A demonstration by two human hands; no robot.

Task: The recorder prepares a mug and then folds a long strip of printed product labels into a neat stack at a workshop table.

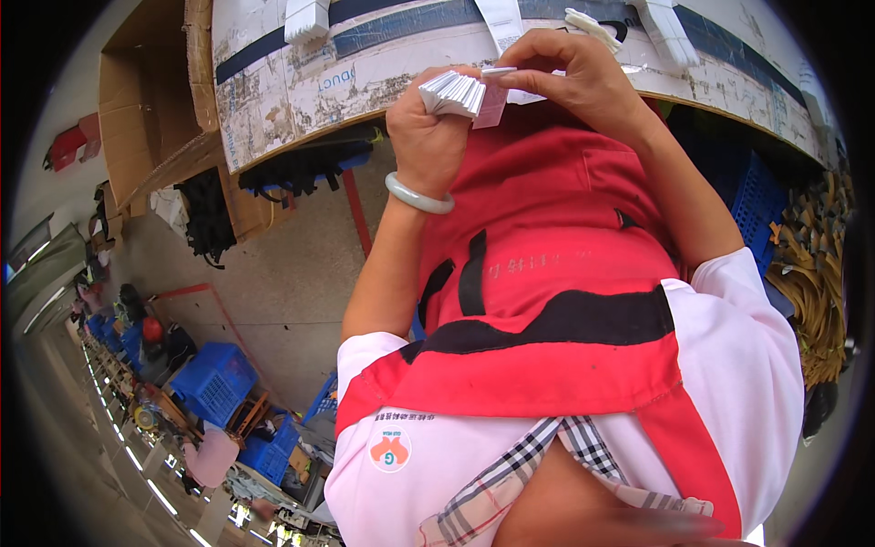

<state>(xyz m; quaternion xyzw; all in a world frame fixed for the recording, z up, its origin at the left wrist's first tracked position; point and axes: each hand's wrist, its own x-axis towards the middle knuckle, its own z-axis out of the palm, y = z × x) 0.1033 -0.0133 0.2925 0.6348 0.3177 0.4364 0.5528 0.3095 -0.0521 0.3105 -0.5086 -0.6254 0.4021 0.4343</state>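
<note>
My left hand (427, 137), with a pale bangle at the wrist, is closed round a fanned bundle of folded white labels (453, 94). My right hand (583, 84) pinches a single white label (497, 71) between thumb and fingers, right beside the bundle. Below the pinch hangs a thin pinkish-white slip (490, 107); which hand holds it I cannot tell. Both hands are at the near edge of a worn worktable (273, 105), above my red apron (547, 201).
On the table lie a stack of white strips (307, 20), another white stack (668, 35) and a long printed paper (499, 20). An open cardboard box (150, 100) stands left. Blue crates (214, 376) and a person in pink (211, 456) are at lower left; brown strips (814, 273) hang right.
</note>
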